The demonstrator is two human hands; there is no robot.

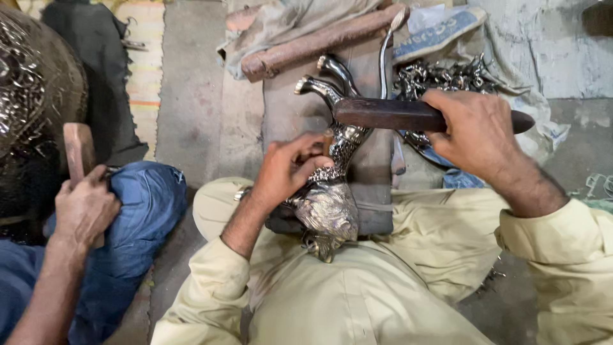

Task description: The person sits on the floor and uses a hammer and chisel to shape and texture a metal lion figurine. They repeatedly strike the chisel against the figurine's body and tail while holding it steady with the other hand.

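Person sits cross-legged on the floor, cream clothing. Left hand [287,169] has fingers curled tight, pinching a small tool against the body of a silvery embossed metal animal figure [332,191]; the tool itself is mostly hidden, so its kind cannot be told. Right hand [476,131] is wrapped fully shut around a dark wooden baton [408,115], held level above the figure's neck, its free end pointing left.

Figure lies on a dark work block [377,185] between the knees, near end in the lap, legs pointing far.

Progress, judged: the body already carries dense raised patterning; the far legs look smoother. Work appears well on, legs possibly left.

Room: tight. A brown rolled bundle [325,41] lies along the block's far edge. A heap of small metal pieces [447,76] sits far right, just beyond the baton. To the left, another person's hand [83,207] grips a wooden handle [78,150] beside a large embossed vessel [32,83]; a strip of floor separates the two workers. Open space lies mainly above the block.
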